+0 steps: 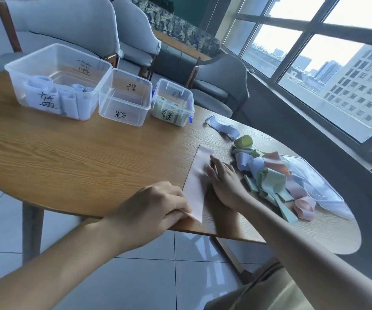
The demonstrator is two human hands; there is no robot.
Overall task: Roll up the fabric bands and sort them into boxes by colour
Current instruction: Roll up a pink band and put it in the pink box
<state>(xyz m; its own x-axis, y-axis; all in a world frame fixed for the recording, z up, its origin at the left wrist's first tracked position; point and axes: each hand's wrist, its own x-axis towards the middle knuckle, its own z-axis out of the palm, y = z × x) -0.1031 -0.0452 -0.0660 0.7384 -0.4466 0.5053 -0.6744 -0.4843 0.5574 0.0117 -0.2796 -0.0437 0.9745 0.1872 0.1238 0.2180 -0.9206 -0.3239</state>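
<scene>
A pink band [197,182] lies flat on the wooden table [80,153], running away from its near edge. The left hand [156,206] pinches the near end; the right hand [224,177] rests on the strip with fingers flat, gripping nothing. If the first turn starts crooked, the roll will likely cone and slip loose. The near corner overhangs the edge, so a careless tug could drag the band off. The middle box [124,97] looks empty, and a mixed heap of bands [274,177] waits just beside the right hand.
</scene>
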